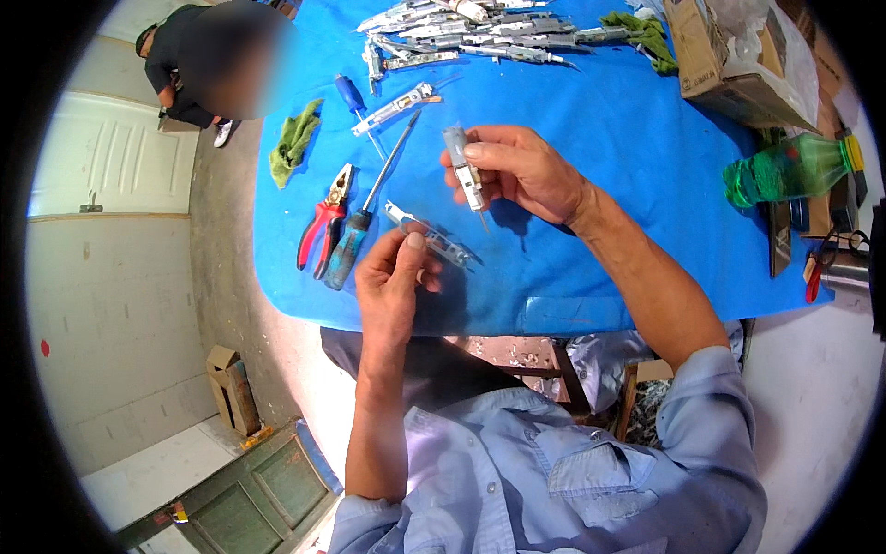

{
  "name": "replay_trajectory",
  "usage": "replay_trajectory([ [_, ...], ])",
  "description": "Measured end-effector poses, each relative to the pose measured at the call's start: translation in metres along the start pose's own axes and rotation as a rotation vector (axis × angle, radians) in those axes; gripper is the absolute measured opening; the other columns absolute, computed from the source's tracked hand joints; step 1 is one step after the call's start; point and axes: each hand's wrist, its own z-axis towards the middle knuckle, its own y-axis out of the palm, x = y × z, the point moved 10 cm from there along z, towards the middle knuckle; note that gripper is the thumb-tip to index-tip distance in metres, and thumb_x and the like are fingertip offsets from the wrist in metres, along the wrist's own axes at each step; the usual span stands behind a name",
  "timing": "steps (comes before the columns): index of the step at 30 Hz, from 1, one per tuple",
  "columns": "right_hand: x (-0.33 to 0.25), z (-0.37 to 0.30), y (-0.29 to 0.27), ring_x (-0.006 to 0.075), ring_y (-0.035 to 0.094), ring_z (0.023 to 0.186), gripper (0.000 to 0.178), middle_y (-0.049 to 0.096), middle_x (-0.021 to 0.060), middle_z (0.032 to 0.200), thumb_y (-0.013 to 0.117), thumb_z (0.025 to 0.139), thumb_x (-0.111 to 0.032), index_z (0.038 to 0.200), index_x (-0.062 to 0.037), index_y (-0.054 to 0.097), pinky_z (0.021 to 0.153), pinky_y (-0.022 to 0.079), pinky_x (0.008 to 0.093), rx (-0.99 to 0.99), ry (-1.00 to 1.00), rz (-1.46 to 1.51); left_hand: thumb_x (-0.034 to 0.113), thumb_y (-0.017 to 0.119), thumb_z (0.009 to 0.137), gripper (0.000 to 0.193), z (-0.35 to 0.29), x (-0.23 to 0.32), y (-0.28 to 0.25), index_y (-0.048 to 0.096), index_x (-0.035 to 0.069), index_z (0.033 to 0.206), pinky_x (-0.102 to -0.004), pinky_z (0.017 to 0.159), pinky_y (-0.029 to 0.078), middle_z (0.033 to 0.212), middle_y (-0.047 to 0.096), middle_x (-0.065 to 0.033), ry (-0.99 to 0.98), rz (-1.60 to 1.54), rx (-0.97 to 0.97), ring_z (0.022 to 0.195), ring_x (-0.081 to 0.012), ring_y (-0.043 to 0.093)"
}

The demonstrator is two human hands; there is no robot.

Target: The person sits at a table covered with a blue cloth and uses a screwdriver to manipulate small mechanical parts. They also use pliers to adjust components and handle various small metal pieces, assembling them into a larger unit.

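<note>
My left hand [392, 282] pinches a flat metal strip part [429, 238] just above the blue table cover [591, 111]. My right hand [521, 171] holds a small grey and white mechanism [464, 171] upright, with a thin pin sticking out of its lower end. The two hands are close together, the right a little higher and further from me. Red-handled pliers [323, 226] and a teal-handled screwdriver [365, 217] lie just left of my left hand.
A heap of several similar metal parts [461, 32] lies at the far table edge. A blue-handled screwdriver [355, 102], green cloths [295, 138], a cardboard box [738, 65] and a green plastic bottle [784, 166] are around. A person [198, 65] crouches at far left.
</note>
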Motion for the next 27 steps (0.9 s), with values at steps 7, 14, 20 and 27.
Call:
replay_trajectory([
  [7,0.002,0.002,-0.001,0.0139,0.071,0.086,0.034,0.073,0.0073,0.1,0.062,0.106,-0.034,0.115,-0.0018,0.069,0.071,0.056,0.0279,0.002,0.005,0.015,0.022,0.065,0.108,0.03,0.001,-0.001,0.0,0.07,-0.001,0.126,-0.0216,0.061,0.052,0.092,0.07,-0.004,-0.002,-0.022,-0.011,0.075,-0.0083,0.064],
  [14,0.002,0.004,-0.005,0.0139,0.072,0.082,0.032,0.072,0.007,0.099,0.069,0.104,-0.033,0.113,-0.0019,0.067,0.068,0.058,0.0282,0.051,-0.016,0.021,0.023,0.066,0.108,0.03,0.0,0.0,-0.001,0.07,-0.001,0.125,-0.0218,0.061,0.052,0.093,0.07,-0.004,0.0,-0.029,0.005,0.074,-0.0084,0.064],
  [20,0.0,0.003,-0.01,0.0153,0.073,0.088,0.032,0.071,0.0066,0.1,0.071,0.103,-0.032,0.115,-0.0029,0.066,0.072,0.058,0.0291,0.073,-0.035,0.038,0.022,0.064,0.109,0.03,0.0,-0.001,-0.003,0.07,-0.002,0.126,-0.022,0.061,0.052,0.092,0.07,-0.004,0.003,-0.037,-0.023,0.074,-0.0082,0.063],
  [27,0.001,0.0,-0.016,0.0178,0.072,0.09,0.028,0.07,0.0072,0.103,0.067,0.105,-0.029,0.117,-0.0034,0.066,0.079,0.06,0.0325,0.097,-0.077,0.053,0.016,0.061,0.109,0.031,0.002,0.001,0.004,0.066,-0.005,0.131,-0.0234,0.064,0.056,0.1,0.074,-0.0116,0.026,-0.102,-0.063,0.077,-0.0105,0.066],
])
